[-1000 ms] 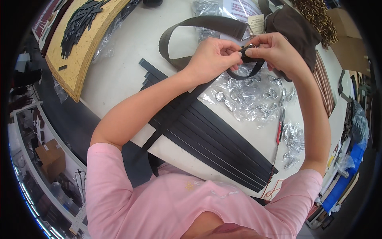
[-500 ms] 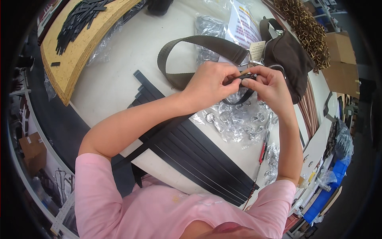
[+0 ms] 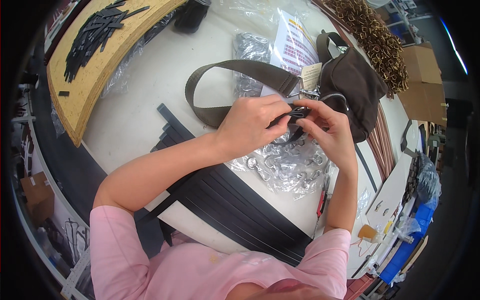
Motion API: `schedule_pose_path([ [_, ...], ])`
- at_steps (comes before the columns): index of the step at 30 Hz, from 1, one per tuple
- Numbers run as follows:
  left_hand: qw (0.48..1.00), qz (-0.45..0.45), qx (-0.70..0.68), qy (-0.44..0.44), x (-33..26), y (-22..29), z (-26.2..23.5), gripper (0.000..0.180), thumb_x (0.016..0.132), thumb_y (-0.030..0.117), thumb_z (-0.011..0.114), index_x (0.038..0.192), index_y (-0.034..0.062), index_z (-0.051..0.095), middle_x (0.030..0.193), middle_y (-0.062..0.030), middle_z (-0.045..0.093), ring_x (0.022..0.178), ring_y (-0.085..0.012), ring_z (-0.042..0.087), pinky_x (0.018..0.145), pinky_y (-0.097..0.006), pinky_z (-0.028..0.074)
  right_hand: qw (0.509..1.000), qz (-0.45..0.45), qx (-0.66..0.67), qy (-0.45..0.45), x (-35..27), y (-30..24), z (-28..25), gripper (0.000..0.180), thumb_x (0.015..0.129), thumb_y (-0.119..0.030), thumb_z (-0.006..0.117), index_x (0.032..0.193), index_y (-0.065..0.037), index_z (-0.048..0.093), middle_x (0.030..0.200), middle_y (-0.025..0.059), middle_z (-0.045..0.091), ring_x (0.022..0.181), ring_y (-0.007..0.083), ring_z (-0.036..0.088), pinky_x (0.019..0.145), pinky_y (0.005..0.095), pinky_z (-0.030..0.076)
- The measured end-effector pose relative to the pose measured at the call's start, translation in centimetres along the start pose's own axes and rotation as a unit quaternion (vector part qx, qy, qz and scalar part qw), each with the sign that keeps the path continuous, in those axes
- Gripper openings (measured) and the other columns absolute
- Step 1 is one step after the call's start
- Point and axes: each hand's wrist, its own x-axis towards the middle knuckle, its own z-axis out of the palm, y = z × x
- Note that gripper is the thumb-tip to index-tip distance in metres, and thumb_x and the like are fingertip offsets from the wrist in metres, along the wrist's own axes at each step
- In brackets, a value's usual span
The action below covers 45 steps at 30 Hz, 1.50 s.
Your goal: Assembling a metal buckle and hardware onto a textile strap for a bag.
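My left hand pinches a black strap between thumb and fingertips. From the other side my right hand grips the same strap, its fingers closed around the end. The strap looks folded over there, and part of it hangs in a loop below the hands. Just beyond them lies a dark brown fabric bag with a zipper, a paper tag and a wide olive webbing strap curving left. Under the hands, a clear plastic bag holds several silver snap hooks.
Long black strips fan across the table in front of me. A red-handled tool lies near my right forearm. Short black pieces sit on a wooden board at far left. Brass-coloured hardware is heaped at far right, by a cardboard box.
The whole view has shifted, so the scene sits lower and further left. Both hands keep hold of the black strap; its folded part now shows more between the fingers.
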Motion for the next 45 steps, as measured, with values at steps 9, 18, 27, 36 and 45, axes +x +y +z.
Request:
schedule_pose_path([
  [9, 0.999, 0.027, 0.028, -0.012, 0.0, -0.1, 0.1, 0.012, 0.085, 0.006, 0.074, 0.096, 0.0032, 0.07, 0.082, -0.0095, 0.064, 0.067, -0.0289, 0.066, 0.059, -0.039, 0.053, 0.999, -0.022, -0.013, 0.027, -0.4, 0.6, 0.8, 0.03, 0.089, 0.0, 0.075, 0.118, -0.002, 0.071, 0.069, 0.0015, 0.063, 0.058, 0.0057, 0.058, 0.055, 0.0224, 0.046],
  [18, 0.985, 0.12, 0.121, -0.024, 0.0, -0.7, -0.3, 0.02, 0.08, 0.006, 0.076, 0.098, 0.0049, 0.068, 0.081, -0.006, 0.061, 0.069, -0.023, 0.065, 0.06, -0.035, 0.054, 0.987, -0.112, -0.095, 0.061, -0.3, 1.1, 1.0, 0.032, 0.087, 0.001, 0.078, 0.118, -0.004, 0.073, 0.08, 0.0068, 0.072, 0.062, 0.0103, 0.065, 0.059, 0.0251, 0.052],
  [27, 0.967, 0.179, 0.18, -0.008, 0.5, -0.7, -0.1, 0.027, 0.076, 0.002, 0.078, 0.102, 0.0035, 0.071, 0.077, -0.003, 0.059, 0.066, -0.0189, 0.064, 0.057, -0.032, 0.053, 0.943, -0.255, -0.172, 0.123, 0.0, 2.8, 1.3, 0.037, 0.081, 0.0, 0.081, 0.117, -0.007, 0.074, 0.085, 0.0085, 0.074, 0.06, 0.0186, 0.066, 0.058, 0.0292, 0.052],
  [36, 0.97, 0.164, 0.181, -0.012, 0.8, -0.2, -0.3, 0.027, 0.076, 0.0, 0.077, 0.102, 0.0038, 0.071, 0.075, -0.0046, 0.059, 0.063, -0.0205, 0.063, 0.055, -0.034, 0.051, 0.954, -0.215, -0.179, 0.111, -0.2, 2.6, 1.0, 0.039, 0.082, -0.006, 0.081, 0.12, -0.008, 0.072, 0.091, 0.009, 0.076, 0.067, 0.0234, 0.07, 0.061, 0.0323, 0.054],
  [45, 0.972, 0.157, 0.176, -0.014, 0.8, -0.6, -0.1, 0.027, 0.076, 0.0, 0.077, 0.102, 0.0041, 0.072, 0.077, -0.0047, 0.062, 0.065, -0.0216, 0.065, 0.056, -0.034, 0.053, 0.947, -0.222, -0.199, 0.121, -0.1, 2.5, 1.0, 0.033, 0.083, -0.009, 0.08, 0.116, -0.008, 0.071, 0.092, 0.0094, 0.076, 0.073, 0.0262, 0.072, 0.064, 0.0348, 0.056],
])
